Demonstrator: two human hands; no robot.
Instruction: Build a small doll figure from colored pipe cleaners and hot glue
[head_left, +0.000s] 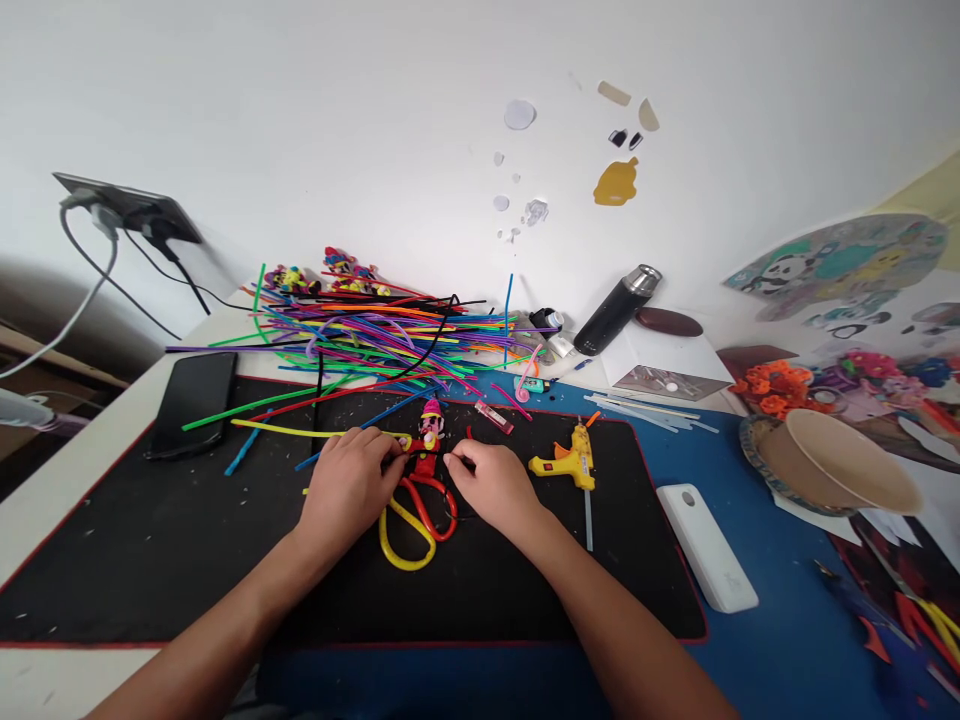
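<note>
While the left hand [351, 474] pinches the side of a small multicoloured figure [431, 420], the right hand [491, 482] lies just beside it, its grip indiscernible. Figure: between both hands, over black mat [187, 540]. Scissors [409, 566], red-and-yellow handles: close in front, crowding the hands. Behind: heaped pipe cleaners [382, 337]. Left: black phone [193, 402]. Right: yellow glue gun [576, 464]; white oblong device [709, 550].

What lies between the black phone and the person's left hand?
In the head view, a short twisted blue piece lies on the black mat between the phone and the left hand; a yellow stem spans part of that stretch too.
</note>
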